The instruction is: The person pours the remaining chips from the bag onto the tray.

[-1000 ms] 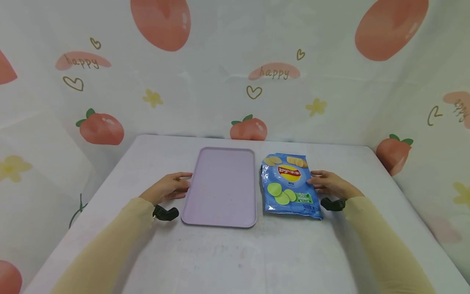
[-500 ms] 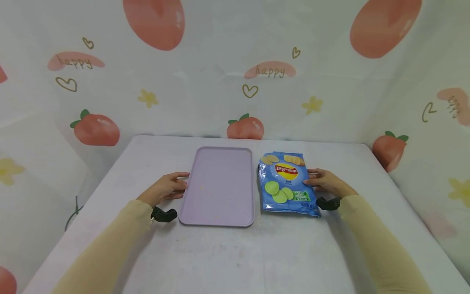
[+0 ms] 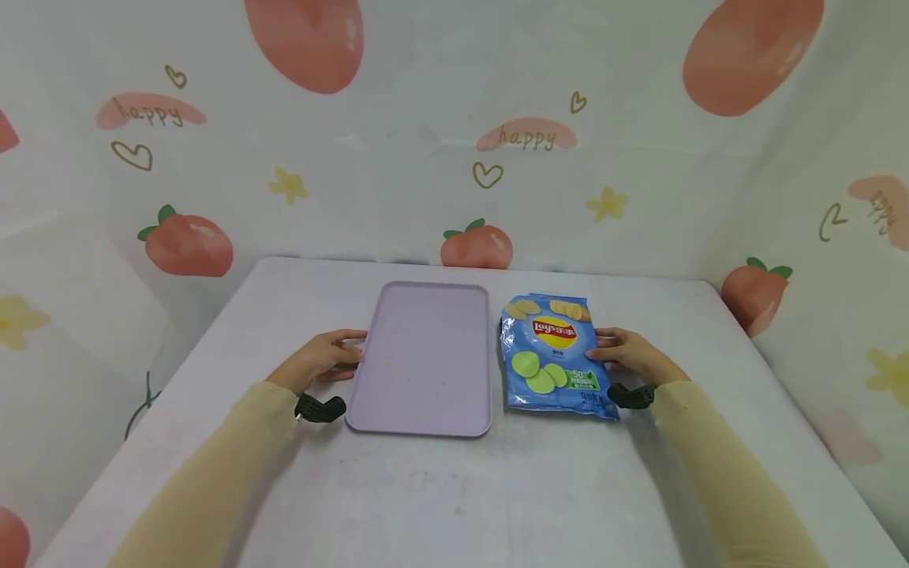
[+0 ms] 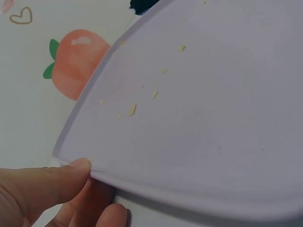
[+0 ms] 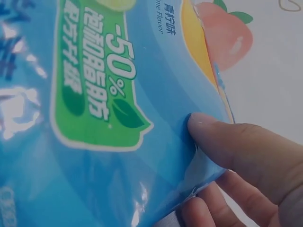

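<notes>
— Gripping what?
— On a white table, the left hand pinches a flat, lilac rectangular tray at its left rim; the right hand, a glossy blue chip bag at its right edge, thumbs above.
— Pointing?
— Long axes run near to far, bag top farthest.

Pale yellow on both arms! The left sleeve fills the lower left of the frame, the right sleeve matches it at lower right, both long, plain, tapering from broad at the bottom edge to slim by the wrists. And look, left of centre, a black wrist unit, stubby, curved, round-nosed, peppered with tiny dots! Its dark twin sits right of centre, same bent shape, same speckled body.
</notes>
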Demonstrator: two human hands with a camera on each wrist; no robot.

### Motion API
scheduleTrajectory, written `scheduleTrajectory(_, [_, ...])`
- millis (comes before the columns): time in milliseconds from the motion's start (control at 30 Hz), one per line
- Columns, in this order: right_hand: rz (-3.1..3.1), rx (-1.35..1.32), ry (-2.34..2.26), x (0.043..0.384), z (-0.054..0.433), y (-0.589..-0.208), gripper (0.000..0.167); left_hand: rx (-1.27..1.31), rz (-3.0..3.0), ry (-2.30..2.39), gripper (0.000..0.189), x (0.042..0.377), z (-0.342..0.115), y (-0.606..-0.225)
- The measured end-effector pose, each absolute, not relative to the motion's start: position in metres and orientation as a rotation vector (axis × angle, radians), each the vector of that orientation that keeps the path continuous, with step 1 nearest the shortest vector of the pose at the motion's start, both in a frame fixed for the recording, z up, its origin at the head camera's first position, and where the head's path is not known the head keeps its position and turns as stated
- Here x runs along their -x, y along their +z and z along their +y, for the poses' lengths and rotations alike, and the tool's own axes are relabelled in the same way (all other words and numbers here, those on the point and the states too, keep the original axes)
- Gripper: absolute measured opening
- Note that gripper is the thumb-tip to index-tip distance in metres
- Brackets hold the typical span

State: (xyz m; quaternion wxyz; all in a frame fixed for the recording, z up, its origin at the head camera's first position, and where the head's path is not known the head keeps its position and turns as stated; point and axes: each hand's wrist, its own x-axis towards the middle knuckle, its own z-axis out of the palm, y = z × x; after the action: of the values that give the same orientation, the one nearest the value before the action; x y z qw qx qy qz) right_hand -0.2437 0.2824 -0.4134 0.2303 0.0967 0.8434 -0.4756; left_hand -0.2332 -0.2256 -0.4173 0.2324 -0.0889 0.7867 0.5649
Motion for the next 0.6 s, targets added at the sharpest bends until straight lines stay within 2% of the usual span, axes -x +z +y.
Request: scheduleTrajectory(600, [2.299,-0.299,-1.325,0.2423,0.2804,-0.4123,0.079,0.241,2.186,1.533,0.063,0.2343,-0.2241,-0.4166])
